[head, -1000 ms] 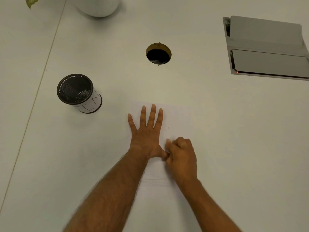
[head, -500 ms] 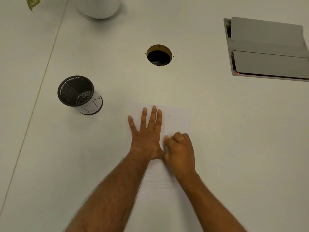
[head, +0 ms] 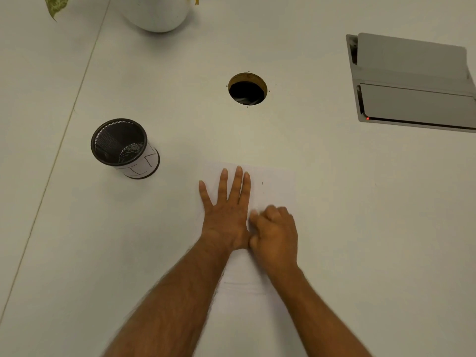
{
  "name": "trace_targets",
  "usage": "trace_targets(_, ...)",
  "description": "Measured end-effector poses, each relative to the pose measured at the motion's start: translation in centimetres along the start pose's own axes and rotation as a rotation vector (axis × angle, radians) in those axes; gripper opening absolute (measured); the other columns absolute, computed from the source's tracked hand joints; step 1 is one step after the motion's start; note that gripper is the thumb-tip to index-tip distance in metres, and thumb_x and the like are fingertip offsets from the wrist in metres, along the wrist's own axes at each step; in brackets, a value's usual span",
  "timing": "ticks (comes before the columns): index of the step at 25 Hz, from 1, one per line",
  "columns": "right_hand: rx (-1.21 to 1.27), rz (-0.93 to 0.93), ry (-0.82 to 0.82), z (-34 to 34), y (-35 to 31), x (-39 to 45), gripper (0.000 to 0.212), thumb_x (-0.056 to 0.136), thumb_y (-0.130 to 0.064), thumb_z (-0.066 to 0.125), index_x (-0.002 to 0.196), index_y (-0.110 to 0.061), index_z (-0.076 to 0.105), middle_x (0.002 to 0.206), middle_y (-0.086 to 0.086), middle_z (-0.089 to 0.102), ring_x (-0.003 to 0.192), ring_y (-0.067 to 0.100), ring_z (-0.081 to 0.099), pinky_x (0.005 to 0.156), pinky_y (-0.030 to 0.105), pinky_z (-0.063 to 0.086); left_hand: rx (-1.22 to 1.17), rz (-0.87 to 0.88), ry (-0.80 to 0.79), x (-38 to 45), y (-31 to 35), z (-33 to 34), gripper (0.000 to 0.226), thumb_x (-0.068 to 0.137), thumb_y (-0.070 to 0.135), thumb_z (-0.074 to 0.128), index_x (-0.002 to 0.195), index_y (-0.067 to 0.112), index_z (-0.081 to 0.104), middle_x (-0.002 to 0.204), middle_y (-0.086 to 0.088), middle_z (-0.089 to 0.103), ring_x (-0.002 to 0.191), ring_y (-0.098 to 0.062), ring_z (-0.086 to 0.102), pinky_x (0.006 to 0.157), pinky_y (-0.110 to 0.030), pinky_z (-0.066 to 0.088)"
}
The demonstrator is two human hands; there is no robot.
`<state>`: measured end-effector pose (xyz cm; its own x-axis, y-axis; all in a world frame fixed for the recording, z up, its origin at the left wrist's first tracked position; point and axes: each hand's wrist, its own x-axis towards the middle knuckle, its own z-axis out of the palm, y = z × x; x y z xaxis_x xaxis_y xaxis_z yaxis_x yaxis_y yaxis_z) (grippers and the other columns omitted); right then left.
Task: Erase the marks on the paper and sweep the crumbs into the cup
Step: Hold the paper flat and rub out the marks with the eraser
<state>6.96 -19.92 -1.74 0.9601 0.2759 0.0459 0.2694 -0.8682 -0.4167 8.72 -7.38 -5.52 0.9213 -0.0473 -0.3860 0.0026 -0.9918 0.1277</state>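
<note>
A white sheet of paper (head: 275,186) lies on the white table in front of me. My left hand (head: 226,210) presses flat on its left part, fingers straight and spread. My right hand (head: 277,234) sits just to the right of it on the paper, fingers curled tight as if pinching something small; what it holds is hidden. A few tiny dark specks (head: 262,183) show on the paper beyond my right hand. A black mesh cup (head: 121,144) wrapped in drawn-on paper stands to the left of the sheet, apart from both hands.
A round cable hole (head: 247,89) opens in the table beyond the paper. A grey hinged power box (head: 414,83) sits at the far right. A white pot (head: 157,14) with a leaf stands at the far edge. A table seam (head: 64,130) runs down the left.
My right hand has shifted slightly forward and back beside the left thumb, a small rubbing motion on the paper. My left hand stays pressed in place.
</note>
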Motion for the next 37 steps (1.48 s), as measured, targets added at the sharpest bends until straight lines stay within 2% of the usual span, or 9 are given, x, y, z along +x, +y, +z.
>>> trace_targets(5, -0.035, 0.114, 0.003, 0.2, -0.3, 7.5, 0.017, 0.089, -0.011, 0.061, 0.083, -0.008, 0.077, 0.074, 0.008, 0.064, 0.075, 0.025, 0.056, 0.069, 0.037, 0.046, 0.014, 0.024, -0.072, -0.2, -0.1, -0.6, 0.164, 0.04, 0.111, 0.034, 0.144, 0.015, -0.048, 0.153, -0.01, -0.054, 0.142, -0.038, -0.046, 0.106, -0.078, -0.024)
trace_targets(11, 0.124, 0.058, 0.067, 0.4, 0.3, -0.6, 0.008, 0.08, -0.005, 0.07, 0.074, -0.007, 0.067, 0.065, 0.002, 0.056, 0.063, 0.022, 0.051, 0.052, 0.035, 0.046, -0.021, -0.011, 0.011, 0.0, 0.1, 0.0, 0.134, 0.081, 0.079, 0.05, 0.143, 0.011, -0.048, 0.155, -0.011, -0.05, 0.145, -0.036, -0.043, 0.11, -0.078, -0.014)
trace_targets(17, 0.015, 0.112, 0.016, 0.5, 0.3, 8.9, 0.015, 0.086, -0.006, 0.064, 0.093, -0.005, 0.077, 0.085, 0.012, 0.067, 0.082, 0.027, 0.059, 0.073, 0.036, 0.051, -0.031, 0.009, -0.055, -0.1, -0.1, -0.5, 0.169, 0.032, 0.114, 0.03, 0.145, 0.014, -0.047, 0.156, -0.01, -0.05, 0.144, -0.037, -0.045, 0.108, -0.079, -0.02)
trace_targets(21, 0.408, 0.39, 0.144, -0.6, 1.9, 8.3, 0.013, 0.088, -0.013, 0.07, 0.099, -0.013, 0.077, 0.096, 0.005, 0.073, 0.088, 0.017, 0.067, 0.082, 0.024, 0.051, -0.061, 0.009, -0.075, -0.1, -0.1, -0.6, 0.174, 0.025, 0.115, 0.028, 0.146, 0.013, -0.046, 0.155, -0.009, -0.051, 0.141, -0.035, -0.049, 0.105, -0.079, -0.022)
trace_targets(25, 0.931, 0.689, 0.114, -1.9, 3.5, 6.8, 0.024, 0.087, -0.023, 0.074, 0.112, -0.023, 0.072, 0.11, -0.004, 0.072, 0.1, 0.014, 0.068, 0.087, 0.03, 0.057, -0.07, 0.019, -0.067, -0.2, -0.2, -0.8, 0.172, 0.027, 0.113, 0.027, 0.145, 0.012, -0.046, 0.155, -0.007, -0.052, 0.142, -0.034, -0.048, 0.108, -0.078, -0.021)
trace_targets(28, 0.629, 0.477, 0.1, -1.7, 3.0, 5.0, 0.022, 0.087, -0.023, 0.074, 0.109, -0.021, 0.073, 0.103, -0.009, 0.07, 0.093, 0.003, 0.065, 0.089, 0.028, 0.055, -0.176, 0.053, -0.051, -0.5, -0.7, -1.1, 0.164, 0.04, 0.11, 0.039, 0.145, 0.019, -0.047, 0.158, -0.001, -0.047, 0.146, -0.025, -0.043, 0.112, -0.071, -0.023)
trace_targets(31, 0.479, 0.267, 0.094, -0.7, 2.6, 3.9, 0.017, 0.087, -0.012, 0.072, 0.104, -0.015, 0.074, 0.098, -0.003, 0.068, 0.091, 0.012, 0.064, 0.088, 0.034, 0.054, -0.215, 0.036, 0.053, -0.8, -2.6, -1.4, 0.15, 0.052, 0.106, 0.041, 0.153, 0.027, -0.036, 0.168, 0.004, -0.03, 0.153, -0.018, -0.03, 0.12, -0.065, -0.014)
trace_targets(34, 0.419, 0.195, 0.098, -0.3, 2.4, 4.2, 0.016, 0.089, -0.012, 0.07, 0.104, -0.01, 0.074, 0.098, 0.002, 0.07, 0.093, 0.019, 0.065, 0.087, 0.035, 0.053, -0.072, 0.137, 0.038, -1.2, -4.2, -1.0, 0.143, 0.053, 0.11, 0.033, 0.154, 0.033, -0.034, 0.165, 0.004, -0.037, 0.15, -0.021, -0.036, 0.116, -0.07, -0.017)
trace_targets(37, 0.321, 0.142, 0.084, -0.1, 2.3, 4.2, 0.017, 0.09, -0.012, 0.069, 0.105, -0.008, 0.075, 0.098, 0.005, 0.071, 0.092, 0.019, 0.063, 0.083, 0.017, 0.046, -0.012, 0.125, 0.042, -1.2, -4.0, -0.6, 0.15, 0.046, 0.114, 0.027, 0.155, 0.03, -0.033, 0.163, 0.002, -0.04, 0.149, -0.024, -0.038, 0.113, -0.071, -0.021)
